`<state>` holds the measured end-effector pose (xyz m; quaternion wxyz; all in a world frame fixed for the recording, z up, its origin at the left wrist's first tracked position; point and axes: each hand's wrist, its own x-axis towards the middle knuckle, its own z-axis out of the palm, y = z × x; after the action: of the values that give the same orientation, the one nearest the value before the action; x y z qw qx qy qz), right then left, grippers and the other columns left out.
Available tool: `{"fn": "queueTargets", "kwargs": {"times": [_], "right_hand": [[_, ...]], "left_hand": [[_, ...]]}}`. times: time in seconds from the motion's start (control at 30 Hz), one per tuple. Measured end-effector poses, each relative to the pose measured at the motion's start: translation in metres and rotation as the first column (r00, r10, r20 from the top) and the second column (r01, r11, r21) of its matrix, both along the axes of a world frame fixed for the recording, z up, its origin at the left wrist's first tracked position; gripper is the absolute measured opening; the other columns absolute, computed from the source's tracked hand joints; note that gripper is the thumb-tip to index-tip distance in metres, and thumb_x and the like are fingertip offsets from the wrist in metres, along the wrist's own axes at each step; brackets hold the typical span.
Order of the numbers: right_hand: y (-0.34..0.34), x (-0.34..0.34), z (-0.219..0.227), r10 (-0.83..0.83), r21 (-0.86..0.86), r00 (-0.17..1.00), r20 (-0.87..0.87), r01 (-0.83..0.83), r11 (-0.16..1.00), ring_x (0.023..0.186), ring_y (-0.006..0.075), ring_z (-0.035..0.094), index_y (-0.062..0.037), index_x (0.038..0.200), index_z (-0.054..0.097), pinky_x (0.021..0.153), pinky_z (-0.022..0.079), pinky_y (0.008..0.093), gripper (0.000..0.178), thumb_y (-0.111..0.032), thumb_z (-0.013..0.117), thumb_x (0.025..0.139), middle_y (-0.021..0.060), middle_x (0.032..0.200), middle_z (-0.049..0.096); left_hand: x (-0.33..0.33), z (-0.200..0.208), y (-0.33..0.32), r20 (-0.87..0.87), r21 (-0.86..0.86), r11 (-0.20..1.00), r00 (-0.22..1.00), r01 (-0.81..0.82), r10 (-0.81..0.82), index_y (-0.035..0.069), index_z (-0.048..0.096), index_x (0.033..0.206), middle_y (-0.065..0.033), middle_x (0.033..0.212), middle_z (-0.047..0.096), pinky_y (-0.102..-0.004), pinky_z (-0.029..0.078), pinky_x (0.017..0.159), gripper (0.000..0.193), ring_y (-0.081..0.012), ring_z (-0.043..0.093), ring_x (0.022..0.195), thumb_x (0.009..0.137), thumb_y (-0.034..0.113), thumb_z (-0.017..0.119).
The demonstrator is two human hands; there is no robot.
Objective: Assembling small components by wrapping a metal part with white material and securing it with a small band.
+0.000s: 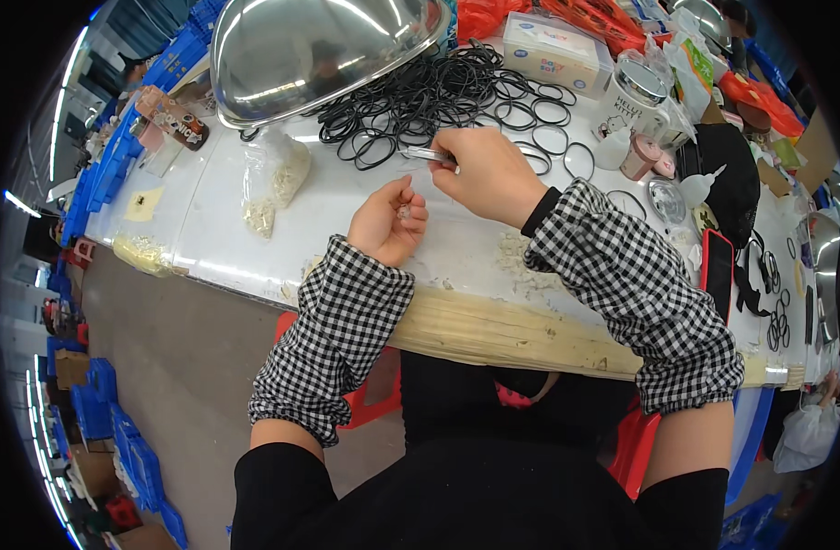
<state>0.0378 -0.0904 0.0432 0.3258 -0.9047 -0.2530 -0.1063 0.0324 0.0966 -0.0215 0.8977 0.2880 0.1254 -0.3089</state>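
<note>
My right hand is closed on a small silver metal tool, whose flat tip points left; its exact kind is unclear. Just below and to the left, my left hand is held palm up, with its fingers curled in. A pale speck shows among those fingers, too small to name. Beyond my hands, a tangled heap of thin black bands covers the table, and single loops lie loose around it. A clear plastic bag of small off-white pieces lies left of my left hand.
A big shiny metal bowl stands tilted at the back left. Back right are a tissue pack, a lidded mug and a pink-labelled jar. A red-edged phone lies right of my forearm. Yellowish tape covers the front edge.
</note>
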Motion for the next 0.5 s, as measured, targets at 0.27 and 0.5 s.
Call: {"fn": "queueTargets", "kwargs": {"times": [0.27, 0.5], "right_hand": [[0.011, -0.001, -0.009, 0.020, 0.036, 0.996, -0.081, -0.017, 0.999, 0.065, 0.0280, 0.062, 0.0040, 0.081, 0.065, 0.060, 0.048, 0.0344, 0.022, -0.016, 0.064, 0.071, 0.0174, 0.070, 0.063], [0.010, 0.009, 0.000, -0.008, 0.216, 0.948, -0.317, 0.080, 0.973, 0.068, 0.0308, 0.064, 0.0025, 0.077, 0.067, 0.065, 0.051, 0.0365, 0.024, -0.020, 0.064, 0.068, 0.0211, 0.071, 0.064]], "left_hand": [[-0.010, 0.024, -0.010, -0.029, -0.188, 0.941, 0.960, -0.280, 0.279, -0.020, 0.017, 0.127, -0.0265, 0.124, 0.035, -0.0353, 0.038, 0.098, 0.063, -0.0293, 0.042, 0.112, 0.096, 0.030, 0.041], [0.003, 0.071, -0.014, 0.084, -0.046, 0.982, 0.979, -0.184, 0.187, -0.019, -0.008, 0.134, -0.0382, 0.142, 0.004, -0.0504, 0.018, 0.109, 0.094, -0.0456, 0.017, 0.132, 0.093, 0.055, 0.032]]}}
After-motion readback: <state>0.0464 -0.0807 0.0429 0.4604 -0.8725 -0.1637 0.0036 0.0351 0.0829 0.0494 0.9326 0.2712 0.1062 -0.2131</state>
